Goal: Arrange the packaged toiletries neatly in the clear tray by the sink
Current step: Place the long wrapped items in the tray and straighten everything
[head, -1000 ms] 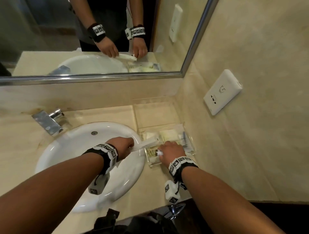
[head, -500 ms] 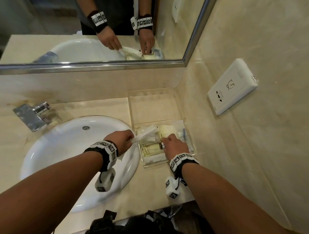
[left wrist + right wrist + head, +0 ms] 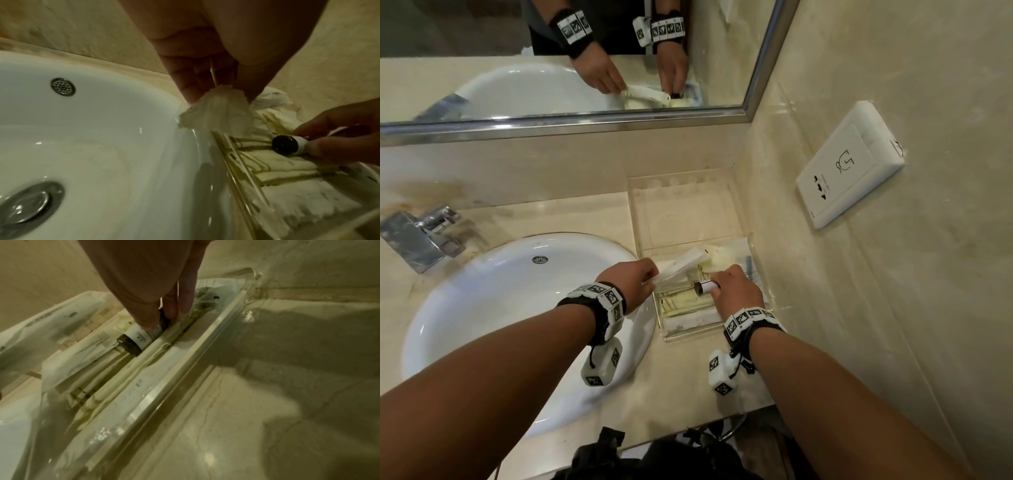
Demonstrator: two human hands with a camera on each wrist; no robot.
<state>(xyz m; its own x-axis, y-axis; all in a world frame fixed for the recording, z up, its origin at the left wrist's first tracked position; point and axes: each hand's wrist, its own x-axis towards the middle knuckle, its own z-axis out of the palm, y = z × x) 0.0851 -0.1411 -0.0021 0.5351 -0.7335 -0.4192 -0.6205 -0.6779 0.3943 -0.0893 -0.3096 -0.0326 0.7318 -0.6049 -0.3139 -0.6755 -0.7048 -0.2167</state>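
Observation:
A clear tray (image 3: 690,331) sits on the counter between the sink and the side wall, with several cream packets (image 3: 681,301) lying flat in it. My left hand (image 3: 631,279) pinches the end of a long white packet (image 3: 681,263), held slanted over the tray's left edge; the left wrist view shows its crinkled end (image 3: 218,110) between my fingers. My right hand (image 3: 736,291) grips a small dark bottle with a white label (image 3: 704,286), lying on its side on the packets (image 3: 137,337). Its dark end (image 3: 284,145) points toward the sink.
The white sink basin (image 3: 517,308) lies left of the tray, with a chrome tap (image 3: 424,236) at its back left. A second clear box (image 3: 681,209) stands behind the tray. A wall socket plate (image 3: 849,164) is on the right wall, a mirror (image 3: 551,58) above.
My right hand has shifted the small bottle a little within the tray. The left hand keeps the white packet over the tray's left side. The head view has tilted down.

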